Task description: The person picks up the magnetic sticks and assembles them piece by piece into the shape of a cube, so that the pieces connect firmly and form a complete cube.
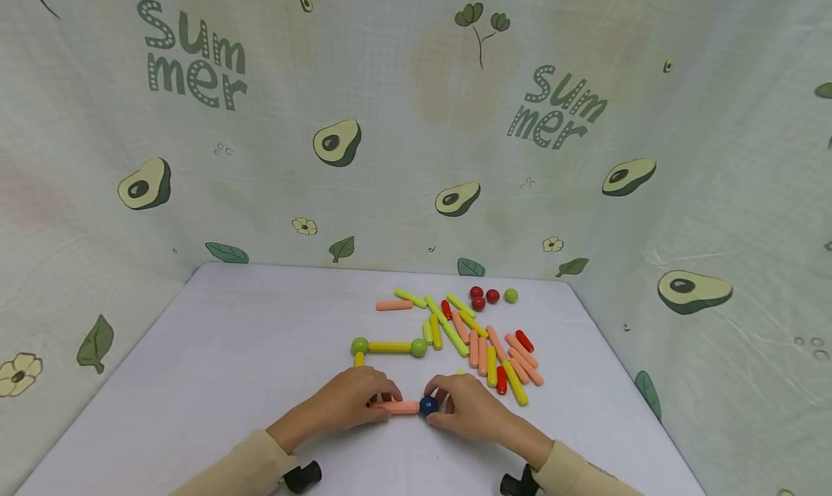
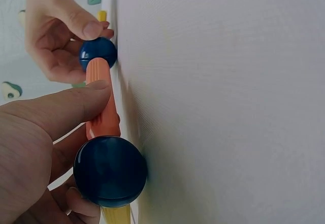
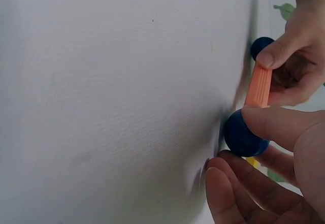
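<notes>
Thumb and fingers of my left hand (image 1: 351, 401) pinch a ribbed orange rod (image 1: 403, 407) low over the white table. With its thumb and fingers, my right hand (image 1: 473, 408) holds a dark blue ball (image 1: 428, 406) at the rod's right end. A second blue ball (image 2: 109, 171) sits at the rod's other end, hidden under the left hand in the head view. From this ball a yellow rod (image 2: 117, 215) leads off. Just beyond the hands, a yellow rod (image 1: 388, 347) joins two green balls, and another yellow rod (image 1: 359, 359) runs from the left one toward my left hand.
Several loose orange, yellow, lime and red rods (image 1: 492, 367) lie to the right and behind. Farther back are three red balls (image 1: 492, 296) and a green ball (image 1: 510, 295). A printed cloth (image 1: 390, 84) hangs around the table (image 1: 247, 337).
</notes>
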Tool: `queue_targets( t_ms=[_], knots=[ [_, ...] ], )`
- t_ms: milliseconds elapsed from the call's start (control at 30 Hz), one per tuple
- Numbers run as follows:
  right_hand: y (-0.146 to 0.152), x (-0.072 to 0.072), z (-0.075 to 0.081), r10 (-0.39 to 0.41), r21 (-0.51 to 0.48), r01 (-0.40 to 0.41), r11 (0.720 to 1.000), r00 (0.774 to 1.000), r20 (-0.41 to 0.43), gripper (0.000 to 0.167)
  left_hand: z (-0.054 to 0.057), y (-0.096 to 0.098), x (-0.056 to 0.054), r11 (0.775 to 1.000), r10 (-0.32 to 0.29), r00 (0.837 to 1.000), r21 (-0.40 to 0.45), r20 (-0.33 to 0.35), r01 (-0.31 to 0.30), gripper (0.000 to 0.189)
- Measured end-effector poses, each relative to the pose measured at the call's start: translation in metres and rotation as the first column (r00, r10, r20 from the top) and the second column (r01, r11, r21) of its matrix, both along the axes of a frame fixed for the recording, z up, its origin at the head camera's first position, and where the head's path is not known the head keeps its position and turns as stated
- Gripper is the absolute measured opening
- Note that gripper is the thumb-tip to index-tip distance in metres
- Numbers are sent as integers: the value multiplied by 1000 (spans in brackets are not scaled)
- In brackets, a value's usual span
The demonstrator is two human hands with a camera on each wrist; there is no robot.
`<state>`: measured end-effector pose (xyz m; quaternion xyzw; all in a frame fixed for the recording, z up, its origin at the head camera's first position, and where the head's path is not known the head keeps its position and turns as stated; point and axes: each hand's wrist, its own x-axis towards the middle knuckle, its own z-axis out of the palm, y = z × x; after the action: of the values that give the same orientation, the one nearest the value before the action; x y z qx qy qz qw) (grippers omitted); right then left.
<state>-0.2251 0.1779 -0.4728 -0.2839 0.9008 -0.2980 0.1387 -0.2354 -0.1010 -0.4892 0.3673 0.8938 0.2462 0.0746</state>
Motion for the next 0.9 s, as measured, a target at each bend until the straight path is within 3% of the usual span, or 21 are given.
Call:
queue_targets(
  t_ms=[267, 367, 467, 600, 767, 900],
  knots=[
    [4, -4, 7, 15, 21, -15, 1000, 1000, 11, 32, 3, 1, 1, 1000, 3, 1000, 9, 21, -3, 21],
    [9, -10, 15, -3, 25, 3, 1000, 1000, -28, 34, 4, 2, 1, 1000, 21, 999, -1, 49, -21, 20],
    [15, -22, 23, -41, 32, 45, 998, 991, -130, 32, 4, 3, 1, 999, 29, 998, -16, 50, -28, 21],
    [21, -47, 27, -155, 56, 172, 983, 961, -230, 31, 5, 2, 1, 999, 28, 999, -25, 29, -27, 21],
    [24, -75, 22, -296, 68, 309, 949, 942, -156, 33, 6, 2, 2, 1000, 28, 999, -13, 42, -27, 22],
    [21, -87, 15, -332, 94, 345, 934, 935, -127, 37, 4, 2, 2, 1000, 26, 999, -18, 45, -25, 22]
  ],
)
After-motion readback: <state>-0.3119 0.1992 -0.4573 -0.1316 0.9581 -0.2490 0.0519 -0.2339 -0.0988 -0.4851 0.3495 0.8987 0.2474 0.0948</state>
